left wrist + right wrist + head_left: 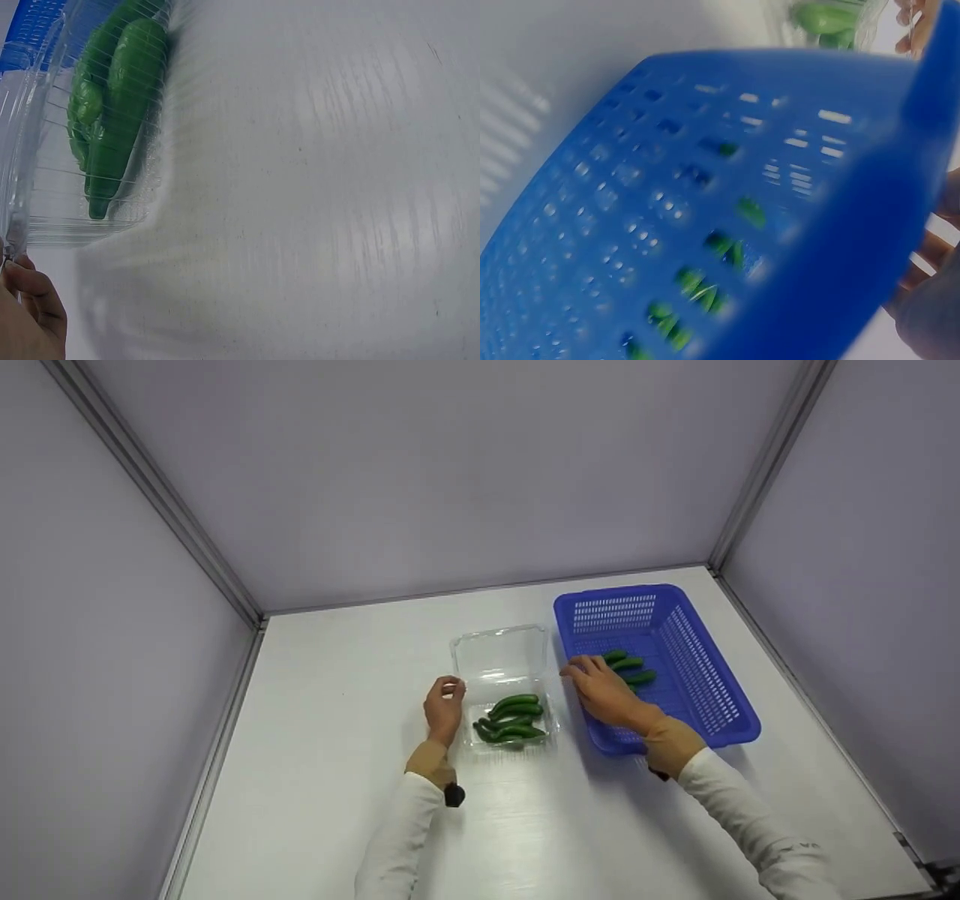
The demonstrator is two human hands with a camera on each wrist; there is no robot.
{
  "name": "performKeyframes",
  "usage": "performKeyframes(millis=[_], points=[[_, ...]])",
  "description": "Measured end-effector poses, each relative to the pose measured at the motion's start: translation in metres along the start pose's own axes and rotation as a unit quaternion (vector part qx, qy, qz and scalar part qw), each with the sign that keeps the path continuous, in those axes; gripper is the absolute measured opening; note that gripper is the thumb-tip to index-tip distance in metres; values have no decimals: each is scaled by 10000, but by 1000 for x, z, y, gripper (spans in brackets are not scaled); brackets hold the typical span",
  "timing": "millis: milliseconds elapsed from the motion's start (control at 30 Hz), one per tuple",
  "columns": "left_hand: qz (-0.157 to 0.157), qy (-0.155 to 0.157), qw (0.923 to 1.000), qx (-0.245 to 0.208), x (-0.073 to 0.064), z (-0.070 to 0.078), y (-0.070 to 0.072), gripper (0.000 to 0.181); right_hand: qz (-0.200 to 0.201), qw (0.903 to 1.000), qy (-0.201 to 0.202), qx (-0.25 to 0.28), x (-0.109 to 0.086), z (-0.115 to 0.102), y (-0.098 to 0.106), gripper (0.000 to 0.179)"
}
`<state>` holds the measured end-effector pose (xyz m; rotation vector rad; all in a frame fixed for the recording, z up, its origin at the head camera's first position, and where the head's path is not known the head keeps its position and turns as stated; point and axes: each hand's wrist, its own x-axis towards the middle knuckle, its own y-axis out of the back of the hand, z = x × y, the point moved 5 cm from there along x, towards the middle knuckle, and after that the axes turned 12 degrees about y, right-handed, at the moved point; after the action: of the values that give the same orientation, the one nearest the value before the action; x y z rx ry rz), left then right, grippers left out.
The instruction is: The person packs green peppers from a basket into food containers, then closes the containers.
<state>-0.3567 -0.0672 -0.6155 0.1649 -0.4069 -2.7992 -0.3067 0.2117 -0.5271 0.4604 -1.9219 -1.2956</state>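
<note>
The person's two arms (405, 829), in long white fabric sleeves (750, 810), reach forward, tan bands (431, 763) around both wrists. Left hand (444, 711): fingers bent, fingertips pinched against the thumb. Right hand (606, 694): back uppermost, fingers loosely bent, forearm slanting inward.

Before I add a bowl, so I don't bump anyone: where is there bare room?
The white tabletop is bare left of the left hand and between the white sleeves. It's crowded between the clear clamshell and blue basket, where the right hand is at its left rim.
</note>
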Motion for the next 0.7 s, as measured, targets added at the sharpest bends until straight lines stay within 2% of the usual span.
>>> performKeyframes(millis=[300,467,700], points=[[42,-128,9999,-28,0,0,-1,6,-285,9982,-517,-105,-25,26,6,34],[60,-218,9997,66,0,0,-2,6,-539,9965,-626,-144,-43,38,8,33],[16,-37,9999,118,2,-2,-1,7,-969,9914,-876,-116,-61,50,6,34]])
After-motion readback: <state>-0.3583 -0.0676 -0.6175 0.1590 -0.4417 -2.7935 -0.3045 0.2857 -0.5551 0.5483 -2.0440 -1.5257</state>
